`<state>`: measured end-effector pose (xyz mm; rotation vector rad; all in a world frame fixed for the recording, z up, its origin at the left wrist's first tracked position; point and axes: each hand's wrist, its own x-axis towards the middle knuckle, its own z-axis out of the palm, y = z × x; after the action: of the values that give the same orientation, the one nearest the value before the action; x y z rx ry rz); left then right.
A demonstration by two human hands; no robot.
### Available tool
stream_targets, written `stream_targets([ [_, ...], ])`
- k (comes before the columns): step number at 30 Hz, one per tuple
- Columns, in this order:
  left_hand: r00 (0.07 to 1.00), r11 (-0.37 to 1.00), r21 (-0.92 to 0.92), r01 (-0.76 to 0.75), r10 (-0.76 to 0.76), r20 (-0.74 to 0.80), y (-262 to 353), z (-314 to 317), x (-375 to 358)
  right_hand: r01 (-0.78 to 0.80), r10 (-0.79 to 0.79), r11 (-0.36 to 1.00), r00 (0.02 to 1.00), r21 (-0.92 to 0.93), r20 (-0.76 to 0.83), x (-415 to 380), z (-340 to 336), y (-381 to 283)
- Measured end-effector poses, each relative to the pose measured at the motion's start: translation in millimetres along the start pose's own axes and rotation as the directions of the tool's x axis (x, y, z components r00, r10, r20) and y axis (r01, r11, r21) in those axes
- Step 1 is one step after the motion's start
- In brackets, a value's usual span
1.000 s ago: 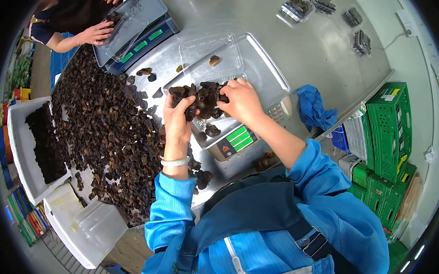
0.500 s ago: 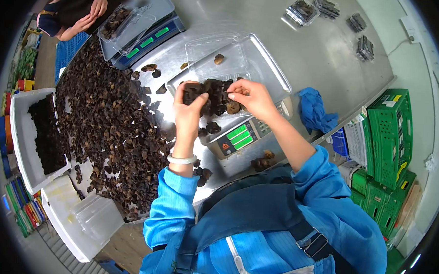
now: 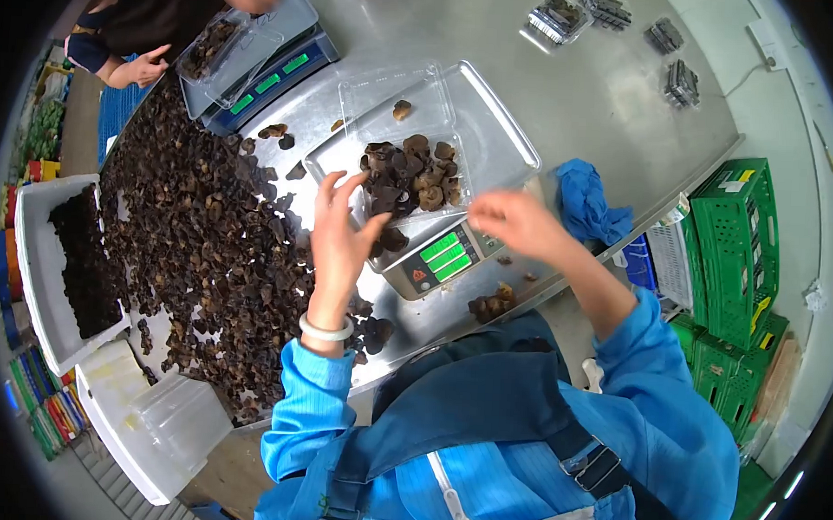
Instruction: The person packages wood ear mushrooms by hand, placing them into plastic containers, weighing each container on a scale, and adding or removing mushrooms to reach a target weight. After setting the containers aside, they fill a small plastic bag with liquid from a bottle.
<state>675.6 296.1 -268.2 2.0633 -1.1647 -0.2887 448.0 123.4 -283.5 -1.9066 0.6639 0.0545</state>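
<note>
A clear plastic clamshell box [image 3: 461,189] holds brown wood ear mushrooms [image 3: 416,172]. It lies, lid folded back, on the metal tray [image 3: 519,139] of a weighing scale [image 3: 418,277] with green displays. My left hand [image 3: 338,243] is open at the box's left side, thumb and fingers spread, holding nothing. Just right of the box hangs my right hand [image 3: 522,226], its fingers partly bent and blurred; I cannot make out anything in them. One loose mushroom piece [image 3: 402,110] rests at the lid.
A wide heap of wood ears [image 3: 222,242] covers the table's left. Beyond it stand a white foam box [image 3: 39,271] and another scale [image 3: 271,84], near a co-worker's hands [image 3: 149,66]. A blue cloth [image 3: 588,201] lies right; packed boxes [image 3: 557,20] stand at the back. Green crates [image 3: 733,255] are stacked beside the table.
Both my hands have drawn back from the mushrooms in the box, the left one lower and opening, the right one to the right. The co-worker's hands have moved apart.
</note>
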Motion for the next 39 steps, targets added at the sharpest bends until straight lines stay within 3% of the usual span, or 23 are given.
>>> stream_targets([
  [2,0.999,1.0,-0.015,0.026,-0.026,-0.03,-36,-1,-15,0.151,-0.159,0.987,0.952,-0.049,-0.26,42,-8,-29],
  [3,0.996,0.996,-0.033,0.087,-0.088,-0.014,-39,-1,-23,0.251,-0.314,0.945,0.874,-0.21,-0.37,72,-9,-30],
  [4,0.989,0.987,-0.05,0.149,-0.15,0.001,-39,2,-29,0.317,-0.47,0.871,0.763,-0.376,-0.444,103,-8,-27],
  [6,0.993,0.989,-0.116,0.097,-0.105,-0.061,-24,14,-33,0.347,-0.61,0.774,0.635,-0.53,-0.475,158,-2,-20],
  [9,0.986,0.992,-0.011,0.125,-0.126,-0.106,-5,28,-21,0.311,-0.513,0.762,0.825,-0.568,-0.237,202,6,-7],
  [10,0.992,0.996,0.082,0.019,-0.009,-0.124,-16,35,-16,0.306,-0.471,0.806,0.85,-0.507,-0.236,203,6,-5],
  [12,0.991,0.991,0.134,-0.014,0.032,-0.132,-26,42,-10,0.284,-0.387,0.877,0.896,-0.388,-0.219,196,-7,-14],
  [15,0.966,0.973,-0.089,0.215,-0.225,-0.127,-21,31,-9,0.267,-0.298,0.954,0.842,-0.134,-0.449,144,-15,-30],
  [16,0.921,0.895,-0.253,0.367,-0.387,-0.034,-24,24,-11,0.281,-0.338,0.94,0.841,-0.193,-0.423,130,-11,-25],
  [18,0.923,0.735,-0.624,0.266,-0.38,-0.054,-42,20,-21,0.306,-0.407,0.903,0.832,-0.3,-0.377,101,-6,-12],
  [20,0.811,0.199,-0.909,0.366,-0.547,0.206,-41,-9,-40,0.328,-0.515,0.842,0.725,-0.428,-0.457,80,-7,-13],
  [21,0.838,-0.003,-0.949,0.315,-0.468,0.28,-51,-22,-54,0.333,-0.568,0.806,0.666,-0.489,-0.483,71,-8,-16],
  [24,0.887,-0.3,-0.918,0.258,-0.303,0.348,-37,-61,-77,0.261,-0.211,0.965,0.754,-0.011,-0.622,38,-18,-33],
  [25,0.885,-0.286,-0.926,0.245,-0.325,0.334,-39,-67,-87,0.218,-0.17,0.976,0.764,0.002,-0.623,28,-14,-32],
  [27,0.875,-0.236,-0.944,0.23,-0.375,0.307,-56,-73,-107,0.277,-0.32,0.947,0.775,-0.162,-0.544,11,18,-23],
  [28,0.843,-0.105,-0.967,0.232,-0.475,0.253,-52,-71,-109,0.308,-0.391,0.92,0.776,-0.243,-0.495,6,39,-18],
  [30,0.738,0.405,-0.763,0.504,-0.661,0.137,-64,-55,-114,0.358,-0.544,0.792,0.782,-0.494,-0.305,-1,82,-14],
  [31,0.751,0.529,-0.634,0.564,-0.647,0.129,-56,-45,-107,0.315,-0.528,0.771,0.802,-0.553,-0.279,2,102,-16],
  [32,0.814,0.728,-0.426,0.537,-0.58,0.034,-59,-25,-103,0.27,-0.506,0.746,0.825,-0.609,-0.254,8,120,-18],
  [33,0.924,0.908,-0.195,0.371,-0.383,-0.024,-65,-6,-100,0.218,-0.491,0.712,0.834,-0.667,-0.252,16,135,-18],
  [34,0.988,0.987,0.052,0.155,-0.153,-0.029,-66,9,-95,0.167,-0.478,0.672,0.842,-0.721,-0.251,25,146,-19],
  [36,0.999,0.972,0.23,-0.048,0.041,0.031,-40,24,-84,0.221,-0.466,0.708,0.86,-0.67,-0.209,36,156,-26],
  [39,0.994,0.994,0.092,0.051,-0.06,0.096,-45,20,-84,0.356,-0.522,0.772,0.828,-0.526,-0.206,30,163,-31],
])
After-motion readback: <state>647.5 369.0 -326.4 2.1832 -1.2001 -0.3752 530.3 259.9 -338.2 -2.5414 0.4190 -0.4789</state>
